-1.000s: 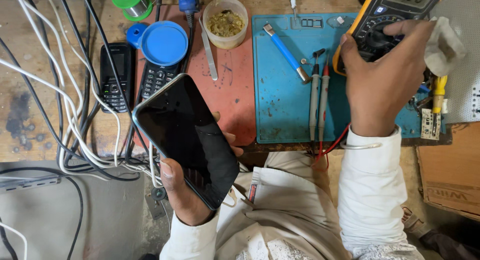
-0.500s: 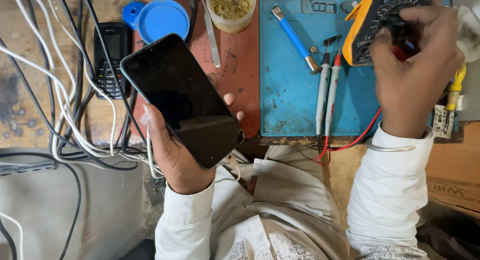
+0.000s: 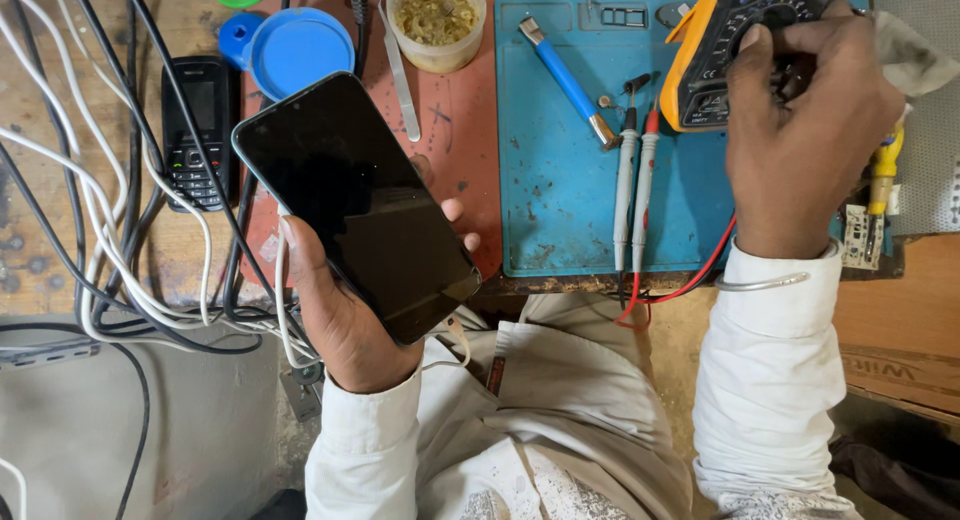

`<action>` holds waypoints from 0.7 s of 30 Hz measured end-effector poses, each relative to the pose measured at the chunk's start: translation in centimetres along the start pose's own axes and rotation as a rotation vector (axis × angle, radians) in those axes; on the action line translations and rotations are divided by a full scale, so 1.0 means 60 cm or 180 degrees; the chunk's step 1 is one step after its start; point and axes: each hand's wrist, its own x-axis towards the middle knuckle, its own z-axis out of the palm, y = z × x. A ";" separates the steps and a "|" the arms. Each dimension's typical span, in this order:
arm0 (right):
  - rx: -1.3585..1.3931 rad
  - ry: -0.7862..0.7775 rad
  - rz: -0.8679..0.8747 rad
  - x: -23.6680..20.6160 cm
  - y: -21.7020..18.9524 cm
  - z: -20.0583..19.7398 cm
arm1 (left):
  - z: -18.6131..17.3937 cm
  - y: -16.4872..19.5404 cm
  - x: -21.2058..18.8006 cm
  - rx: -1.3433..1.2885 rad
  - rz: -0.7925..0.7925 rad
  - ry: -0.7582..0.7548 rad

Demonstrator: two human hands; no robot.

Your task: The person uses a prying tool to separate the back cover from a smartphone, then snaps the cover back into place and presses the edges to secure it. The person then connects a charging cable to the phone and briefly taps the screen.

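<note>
My left hand point(image 3: 340, 310) holds a black smartphone point(image 3: 355, 202) with a dark screen, tilted, over the front edge of the bench. My right hand point(image 3: 805, 130) rests on a yellow-cased multimeter point(image 3: 720, 50) at the upper right, fingers curled over its dial. Two test probes point(image 3: 632, 185), one black and one red, lie side by side on the blue work mat point(image 3: 560, 200), their leads running off the front edge.
An old keypad phone point(image 3: 198, 130) lies at left among white and black cables point(image 3: 90, 230). A blue lid point(image 3: 300, 50), a tub of brownish material point(image 3: 437, 20), metal tweezers point(image 3: 400, 75) and a blue-handled tool point(image 3: 565, 80) sit at the back. A small circuit board point(image 3: 858, 235) lies at right.
The view has shifted, so the bench items sit lower right in the frame. My right hand stays on the multimeter dial and my left hand keeps hold of the smartphone.
</note>
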 end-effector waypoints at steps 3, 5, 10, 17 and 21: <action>-0.0169 0.0011 0.0043 0.000 0.005 0.005 | 0.000 -0.001 0.001 0.0032 -0.0003 0.0016; -0.0185 0.0046 0.0037 -0.001 0.011 0.008 | 0.001 -0.001 0.002 -0.0039 -0.0025 -0.0043; -0.0263 0.0081 -0.0058 -0.007 0.027 0.013 | 0.001 -0.003 0.003 -0.0188 -0.0048 -0.0134; -0.0421 0.0146 -0.0116 -0.015 0.037 0.023 | -0.003 -0.007 0.002 -0.0069 0.0133 -0.0133; -0.0393 0.0215 0.0032 -0.013 0.033 0.027 | -0.003 -0.011 0.003 -0.0019 0.0157 -0.0121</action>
